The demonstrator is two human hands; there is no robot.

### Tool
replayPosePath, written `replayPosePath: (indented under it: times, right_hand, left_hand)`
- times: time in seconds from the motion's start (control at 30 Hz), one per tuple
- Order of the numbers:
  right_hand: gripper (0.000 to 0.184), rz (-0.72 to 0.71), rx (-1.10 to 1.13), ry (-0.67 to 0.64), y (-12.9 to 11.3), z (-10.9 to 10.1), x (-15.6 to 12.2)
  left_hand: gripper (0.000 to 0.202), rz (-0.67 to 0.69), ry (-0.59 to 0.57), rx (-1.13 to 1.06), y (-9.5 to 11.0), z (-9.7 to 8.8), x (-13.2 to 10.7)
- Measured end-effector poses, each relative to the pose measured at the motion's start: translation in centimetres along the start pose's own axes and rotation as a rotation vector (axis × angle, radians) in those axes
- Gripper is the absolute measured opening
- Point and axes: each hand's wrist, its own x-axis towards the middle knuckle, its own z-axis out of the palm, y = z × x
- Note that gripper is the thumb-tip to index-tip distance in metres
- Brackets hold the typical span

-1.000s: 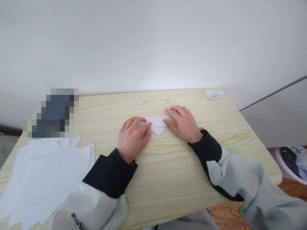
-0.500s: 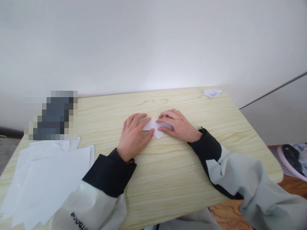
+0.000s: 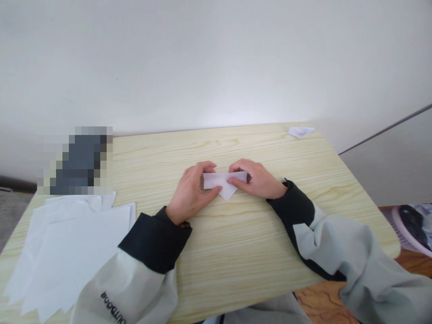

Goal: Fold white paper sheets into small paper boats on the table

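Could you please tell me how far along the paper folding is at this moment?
Done: one small folded piece lies at the far right corner of the table. In hand: the left hand and right hand pinch a partly folded paper, creased to a strip with a point below. Left: a pile of flat sheets lies unfolded at the left.

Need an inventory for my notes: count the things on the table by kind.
Folded papers: 2 (held folded paper between left hand and right hand; spare folded paper at far right corner)
Flat sheet pile: 1
Blurred dark object: 1
Total: 4
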Motion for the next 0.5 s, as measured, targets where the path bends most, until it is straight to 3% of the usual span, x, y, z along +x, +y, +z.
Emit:
replayPosePath:
  times: [0.1, 0.23, 0.37, 0.5]
  right_hand:
    - [0.018, 0.062, 0.109, 0.065, -0.2, 0.1, -0.3]
    - [0.024, 0.165, 0.223, 0.141, -0.5, 0.4, -0.4]
    - [0.028, 0.264, 0.362, 0.128, -0.6, 0.2, -0.1]
    - [0.025, 0.262, 0.349, 0.043, -0.6, -0.1, 0.1]
  left_hand:
    - [0.056, -0.058, -0.014, -0.152, 0.3, 0.0, 0.0]
    - [0.028, -0.156, -0.046, -0.143, 0.6, -0.2, 0.2]
    - [0.025, -0.206, -0.034, -0.116, 0.8, -0.3, 0.3]
    - [0.026, -0.259, 0.0, -0.148, 1.1, -0.3, 0.3]
